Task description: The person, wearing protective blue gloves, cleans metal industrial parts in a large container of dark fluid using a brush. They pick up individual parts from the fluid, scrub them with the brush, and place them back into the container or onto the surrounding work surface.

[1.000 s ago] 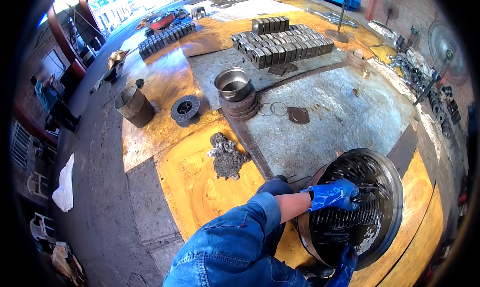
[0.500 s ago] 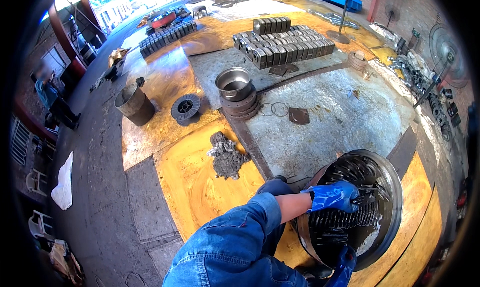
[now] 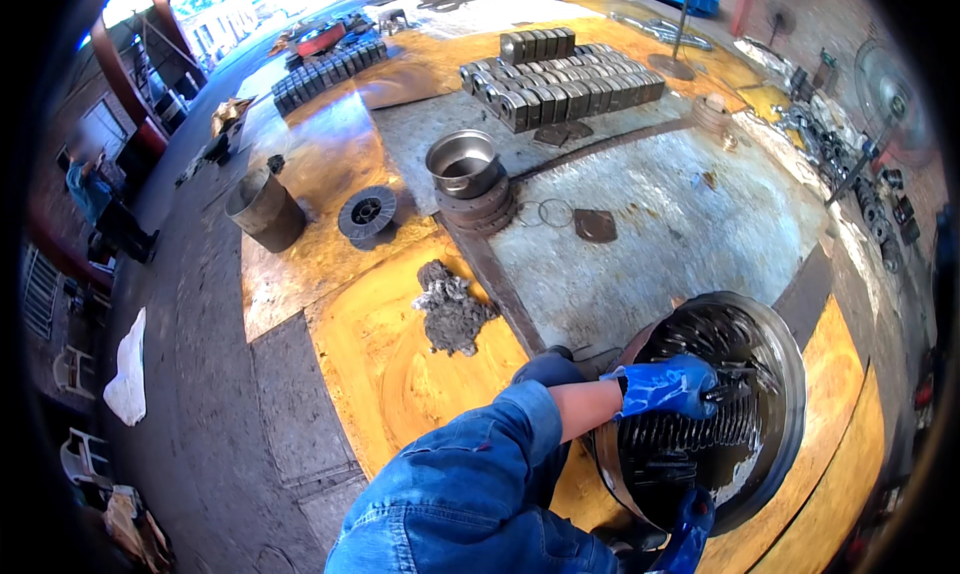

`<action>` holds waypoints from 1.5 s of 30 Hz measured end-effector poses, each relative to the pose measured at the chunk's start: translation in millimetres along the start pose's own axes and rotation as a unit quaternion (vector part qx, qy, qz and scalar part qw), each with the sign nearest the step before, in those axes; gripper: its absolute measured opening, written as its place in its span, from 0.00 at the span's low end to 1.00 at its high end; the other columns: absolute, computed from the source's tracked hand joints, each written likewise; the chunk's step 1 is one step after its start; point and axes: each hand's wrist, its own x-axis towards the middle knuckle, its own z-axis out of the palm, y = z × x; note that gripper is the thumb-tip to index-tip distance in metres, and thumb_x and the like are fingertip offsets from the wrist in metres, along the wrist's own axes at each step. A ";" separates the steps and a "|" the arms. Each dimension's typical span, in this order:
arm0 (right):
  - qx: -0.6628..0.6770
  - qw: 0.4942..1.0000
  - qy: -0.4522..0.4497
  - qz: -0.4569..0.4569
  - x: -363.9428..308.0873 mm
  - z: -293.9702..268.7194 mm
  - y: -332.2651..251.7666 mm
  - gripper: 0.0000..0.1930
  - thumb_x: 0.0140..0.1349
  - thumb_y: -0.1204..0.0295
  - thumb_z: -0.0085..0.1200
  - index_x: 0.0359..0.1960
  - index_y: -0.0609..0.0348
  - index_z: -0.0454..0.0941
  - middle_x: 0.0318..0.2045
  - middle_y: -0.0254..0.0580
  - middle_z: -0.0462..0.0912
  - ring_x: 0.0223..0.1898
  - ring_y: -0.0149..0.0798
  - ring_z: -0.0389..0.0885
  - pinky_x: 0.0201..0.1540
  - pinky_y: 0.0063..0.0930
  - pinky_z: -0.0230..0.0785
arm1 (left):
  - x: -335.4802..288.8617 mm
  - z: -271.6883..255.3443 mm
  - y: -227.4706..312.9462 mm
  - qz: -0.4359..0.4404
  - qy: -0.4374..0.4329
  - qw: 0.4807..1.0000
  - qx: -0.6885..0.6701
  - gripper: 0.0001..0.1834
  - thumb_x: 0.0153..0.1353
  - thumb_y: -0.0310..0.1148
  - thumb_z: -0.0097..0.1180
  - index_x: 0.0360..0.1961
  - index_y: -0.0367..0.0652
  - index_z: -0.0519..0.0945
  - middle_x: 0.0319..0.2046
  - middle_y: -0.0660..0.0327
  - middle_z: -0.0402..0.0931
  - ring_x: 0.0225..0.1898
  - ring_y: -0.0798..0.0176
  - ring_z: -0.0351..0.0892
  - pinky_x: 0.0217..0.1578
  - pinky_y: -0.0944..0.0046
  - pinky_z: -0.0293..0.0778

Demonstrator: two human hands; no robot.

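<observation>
A large round steel drum (image 3: 790, 374), lined inside with rows of thin metal blades, lies tilted at the lower right. My left hand (image 3: 665, 386), in a blue glove, reaches into the drum from a denim sleeve. Its fingers are closed on a dark metal blade (image 3: 735, 382) among the rows. My right hand (image 3: 690, 526), also in a blue glove, grips the drum's lower rim near the bottom edge and is partly hidden. A dark rounded shape (image 3: 550, 366) sits beside the drum, just above my left sleeve.
A heap of grey metal scraps (image 3: 452, 309) lies on the yellow floor plate. Further off stand a steel bowl on stacked rings (image 3: 465, 169), a wire spool (image 3: 365, 214), a rusty bucket (image 3: 265, 209) and rows of steel blocks (image 3: 560, 79). A person (image 3: 95, 199) is at far left.
My left hand has shifted slightly inside the drum; the right hand and the drum stay as they were.
</observation>
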 end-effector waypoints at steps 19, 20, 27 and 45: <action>0.014 0.994 0.100 0.037 -32.7 -20.6 -93.7 0.15 0.67 0.58 0.62 0.49 0.50 0.88 0.48 0.53 0.87 0.53 0.56 0.84 0.58 0.44 0.76 | 18.1 -7.5 1.6 -0.057 -0.035 0.998 0.016 0.18 0.64 0.46 0.68 0.38 0.39 0.87 0.26 0.52 0.83 0.28 0.56 0.81 0.37 0.57 0.77; 0.018 0.994 0.098 0.039 -32.5 -19.8 -95.0 0.15 0.67 0.58 0.62 0.49 0.50 0.88 0.48 0.53 0.87 0.53 0.56 0.84 0.58 0.44 0.76 | 17.4 -6.7 -1.8 -0.055 -0.038 0.998 0.013 0.18 0.64 0.46 0.68 0.38 0.39 0.87 0.26 0.52 0.83 0.28 0.56 0.81 0.37 0.56 0.77; 0.037 0.994 0.105 0.012 -32.8 -13.0 -87.7 0.14 0.67 0.60 0.61 0.49 0.51 0.88 0.49 0.51 0.88 0.54 0.55 0.84 0.61 0.42 0.75 | 13.6 -12.8 3.8 -0.068 -0.062 0.996 0.011 0.19 0.62 0.48 0.68 0.41 0.41 0.88 0.29 0.51 0.85 0.30 0.53 0.82 0.38 0.55 0.77; 0.042 0.994 0.071 0.073 -26.1 -13.2 -65.4 0.15 0.67 0.60 0.64 0.50 0.51 0.88 0.51 0.50 0.87 0.56 0.51 0.85 0.61 0.38 0.75 | 0.6 28.3 -49.7 -0.168 0.083 0.861 -0.473 0.18 0.69 0.39 0.63 0.54 0.40 0.86 0.44 0.59 0.87 0.41 0.63 0.83 0.50 0.62 0.78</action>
